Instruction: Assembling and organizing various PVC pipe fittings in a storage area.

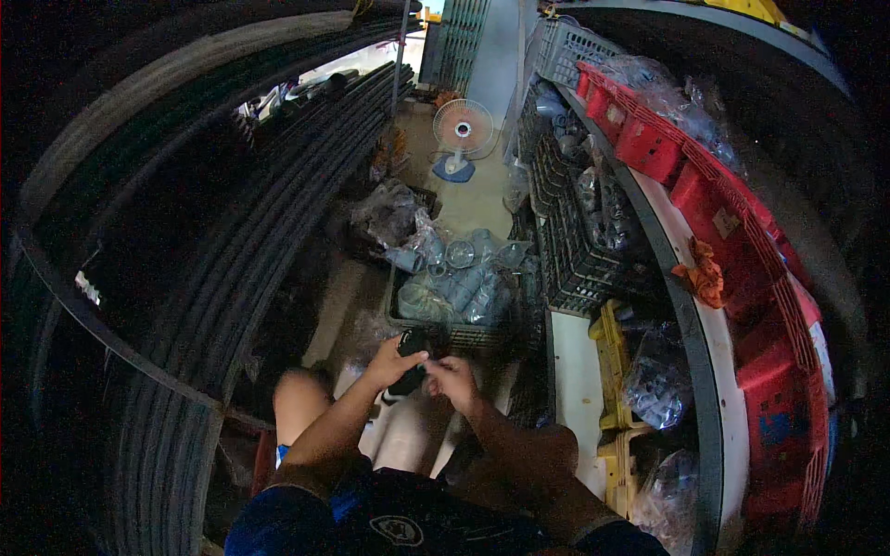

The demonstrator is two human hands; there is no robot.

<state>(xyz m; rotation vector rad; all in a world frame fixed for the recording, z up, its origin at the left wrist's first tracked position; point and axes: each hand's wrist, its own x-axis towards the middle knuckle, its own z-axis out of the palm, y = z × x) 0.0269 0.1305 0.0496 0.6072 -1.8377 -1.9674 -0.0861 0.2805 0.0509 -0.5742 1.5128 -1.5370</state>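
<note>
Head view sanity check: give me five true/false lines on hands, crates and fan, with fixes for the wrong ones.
1. The left hand and right hand are far apart. False: they are close together in front of the body.
2. A dark object shows at the left hand. True; what it is cannot be told.
3. The dark crate ahead of the hands holds grey fittings. True.
4. The fan stands nearer than that crate. False: it stands beyond it.
5. The red crates are on the right, the long dark tubes on the left. True.
</note>
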